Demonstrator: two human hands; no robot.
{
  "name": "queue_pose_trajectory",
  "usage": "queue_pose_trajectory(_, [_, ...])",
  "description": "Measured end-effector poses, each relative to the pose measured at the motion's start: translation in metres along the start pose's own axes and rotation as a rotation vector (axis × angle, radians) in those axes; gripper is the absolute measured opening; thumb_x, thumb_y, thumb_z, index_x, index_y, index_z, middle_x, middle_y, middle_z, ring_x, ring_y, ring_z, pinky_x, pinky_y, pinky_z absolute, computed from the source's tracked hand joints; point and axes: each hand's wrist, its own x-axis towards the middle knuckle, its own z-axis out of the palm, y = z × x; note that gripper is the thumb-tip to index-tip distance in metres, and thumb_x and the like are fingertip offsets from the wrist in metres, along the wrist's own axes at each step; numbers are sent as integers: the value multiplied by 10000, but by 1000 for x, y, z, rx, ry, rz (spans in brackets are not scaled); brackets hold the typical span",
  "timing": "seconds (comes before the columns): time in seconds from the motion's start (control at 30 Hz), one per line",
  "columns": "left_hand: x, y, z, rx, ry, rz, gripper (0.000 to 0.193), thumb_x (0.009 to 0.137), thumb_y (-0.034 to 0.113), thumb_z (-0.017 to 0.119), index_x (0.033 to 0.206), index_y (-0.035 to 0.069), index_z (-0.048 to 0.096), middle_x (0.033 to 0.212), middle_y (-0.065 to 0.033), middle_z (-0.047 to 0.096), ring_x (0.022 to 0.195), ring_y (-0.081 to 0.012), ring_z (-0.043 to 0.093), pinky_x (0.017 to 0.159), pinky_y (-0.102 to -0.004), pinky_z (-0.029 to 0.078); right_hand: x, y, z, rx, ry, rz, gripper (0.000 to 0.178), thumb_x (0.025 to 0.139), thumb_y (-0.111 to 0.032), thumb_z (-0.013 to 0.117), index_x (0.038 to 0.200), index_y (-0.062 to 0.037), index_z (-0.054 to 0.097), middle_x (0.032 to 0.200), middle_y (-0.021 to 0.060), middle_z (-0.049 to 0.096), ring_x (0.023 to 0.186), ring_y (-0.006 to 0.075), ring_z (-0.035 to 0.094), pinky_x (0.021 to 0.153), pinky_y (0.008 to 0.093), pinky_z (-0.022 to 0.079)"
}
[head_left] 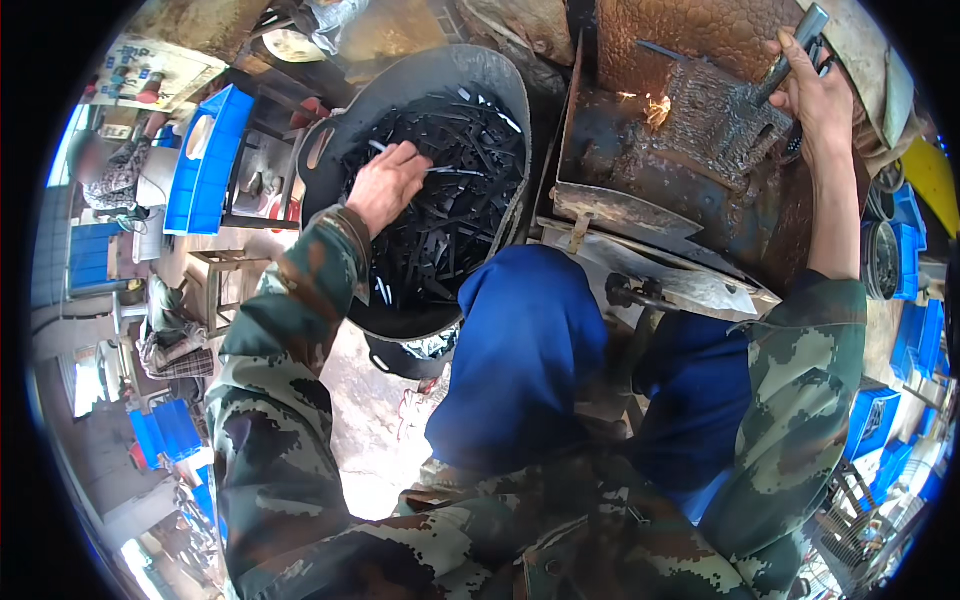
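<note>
Over a black rubber tub (478, 62) at the left, my left hand (388, 187) is closed, fingers bent, on a thin light metal strip (450, 170) whose ends show past the fingers. Beneath it lies a heap of dark, thin metal strips (450, 240). At the upper right, my right hand (822, 103) wraps round a grey metal handle (797, 50). The handle slants down to a rough, rust-brown metal block (720, 120) in an oily steel tray (620, 165). Small orange sparks (657, 108) glow at the block's left side.
The tray's front wall (630, 208) stands beside my knees in blue trousers (535, 350). A smaller black bucket (395, 360) sits below the tub. Blue crates (208, 160) stand at the far left, with another person (115, 175) seated beyond. More blue bins (905, 240) line the right.
</note>
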Motion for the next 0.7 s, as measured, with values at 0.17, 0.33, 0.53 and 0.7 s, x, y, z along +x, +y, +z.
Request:
queue_pose_trajectory(0.17, [-22, 31, -3, -31, 62, -73, 224, 833, 79, 662, 1057, 80, 646, 979, -85, 541, 953, -309, 588, 810, -423, 521, -1, 5, 8, 3, 2, 5, 349, 972, -372, 647, 1101, -54, 708, 526, -94, 334, 481, 21, 315, 529, 216, 434])
queue_pose_trajectory(0.33, [-30, 63, -7, -108, 5, -57, 231, 828, 57, 671, 1057, 57, 637, 1131, -104, 589, 1010, -329, 614, 833, -425, 539, 3, 6, -1, 8, 1, 16, 365, 960, -396, 657, 1083, -57, 714, 526, -88, 343, 481, 25, 327, 533, 221, 446])
queue_pose_trajectory(0.53, [-41, 80, -19, -178, 106, -79, 211, 843, 35, 659, 1052, 43, 630, 1180, -118, 608, 1032, -344, 623, 838, -411, 541, 6, 10, -1, 23, 9, -1, 368, 958, -400, 658, 1062, -52, 716, 539, -80, 354, 486, 30, 349, 542, 235, 467])
queue_pose_trajectory(0.7, [-48, 72, -32, -196, 88, -318, 115, 938, 62, 604, 1045, 22, 612, 1043, -110, 630, 866, -297, 643, 746, -392, 515, 5, 11, 1, 30, 4, -6, 368, 959, -399, 659, 1062, -50, 718, 554, -76, 365, 492, 31, 355, 545, 240, 475])
